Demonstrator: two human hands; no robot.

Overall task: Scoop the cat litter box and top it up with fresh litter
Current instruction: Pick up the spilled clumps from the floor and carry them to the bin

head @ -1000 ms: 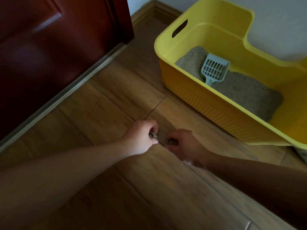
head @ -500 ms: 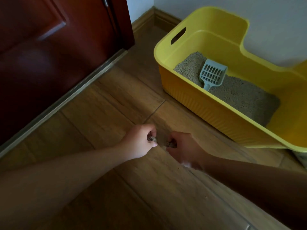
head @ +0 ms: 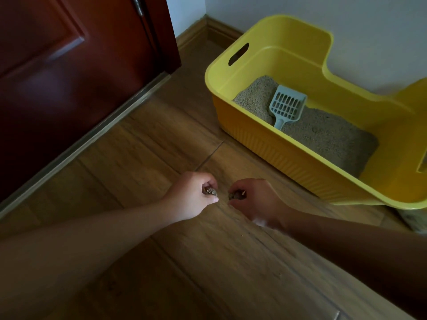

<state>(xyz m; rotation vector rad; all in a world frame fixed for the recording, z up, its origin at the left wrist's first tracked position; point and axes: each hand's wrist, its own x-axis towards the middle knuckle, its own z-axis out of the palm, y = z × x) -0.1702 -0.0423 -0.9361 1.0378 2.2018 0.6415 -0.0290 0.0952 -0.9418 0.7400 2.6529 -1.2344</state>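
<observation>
1. Stretching across the lower view, the wooden floor carries everything. A dark red door stands at the left, well apart from the work.
2. The yellow litter box stands on the floor at the upper right, close to the white wall. It lies ahead and to the right of both hands, nearer to the right one.
3. Grey litter covers most of the bottom of the box, but the right end shows bare yellow. I judge that the topping-up is not yet done.
4. The blue-grey scoop lies on the litter inside the box, with its handle pointing to the front wall. No hand touches it, and it is well apart from both.
5. The left hand and the right hand are low over the floor in front of the box, near each other but not touching.
6. The left fingers curl around a small clump, grey-brown in colour. The right fingers pinch a second clump.
7. The step in hand seems to be gathering clumps from the floor by hand, a part of the scooping.
8. The next move asks for a gentle grip, so the clumps do not crumble while they are carried to the waste. I see no bin in view.
</observation>
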